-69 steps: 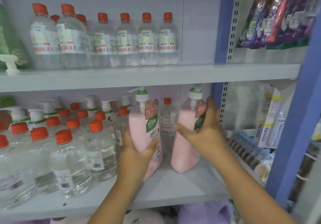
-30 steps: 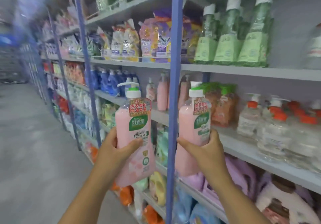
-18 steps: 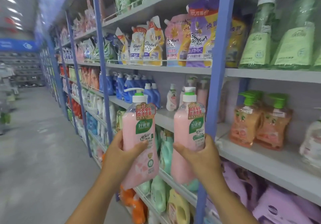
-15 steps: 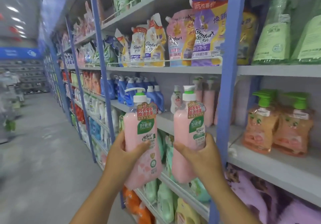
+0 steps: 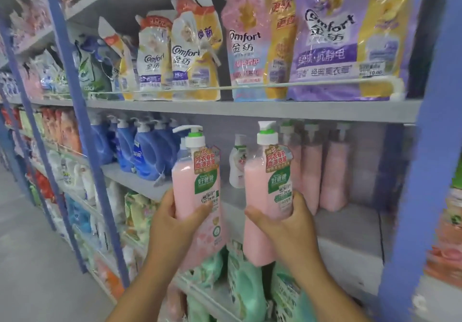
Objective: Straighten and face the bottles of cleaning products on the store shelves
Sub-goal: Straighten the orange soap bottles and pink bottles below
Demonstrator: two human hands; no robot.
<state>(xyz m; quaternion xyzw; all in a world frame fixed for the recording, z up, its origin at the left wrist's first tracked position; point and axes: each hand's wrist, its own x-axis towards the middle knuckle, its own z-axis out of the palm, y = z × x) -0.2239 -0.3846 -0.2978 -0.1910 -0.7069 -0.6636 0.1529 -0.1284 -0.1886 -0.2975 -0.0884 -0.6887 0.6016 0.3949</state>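
Two pink pump bottles are up in the air in front of the middle shelf (image 5: pixel 350 224), one to each hand, labels turned outward. The left hand (image 5: pixel 175 221) wraps round the lower body of the left pump bottle (image 5: pixel 197 196), thumb across its front; the right hand (image 5: pixel 287 224) clasps the right pump bottle (image 5: pixel 265 191) the same way. Neither bottle touches the shelf yet; both hang just before its front edge. Just behind and right of them stands a short row of matching pink bottles (image 5: pixel 325 171), with bare shelf in front of it, so this looks like the carrying-in step: the pair is about to join its own kind. The next move would call for setting each base flat in that gap, pump heads clearing the shelf above, green labels square to the aisle. A small white bottle (image 5: pixel 237 164) stands between the pink row and a cluster of blue detergent bottles (image 5: pixel 147 154) further left. Overhead, Comfort refill pouches (image 5: pixel 325 41) lean behind a rail. Below, green bottles (image 5: pixel 245 284) fill the lower shelf. Blue uprights (image 5: pixel 85 131) frame the bays, and the grey aisle floor (image 5: pixel 32 259) runs off to the left.
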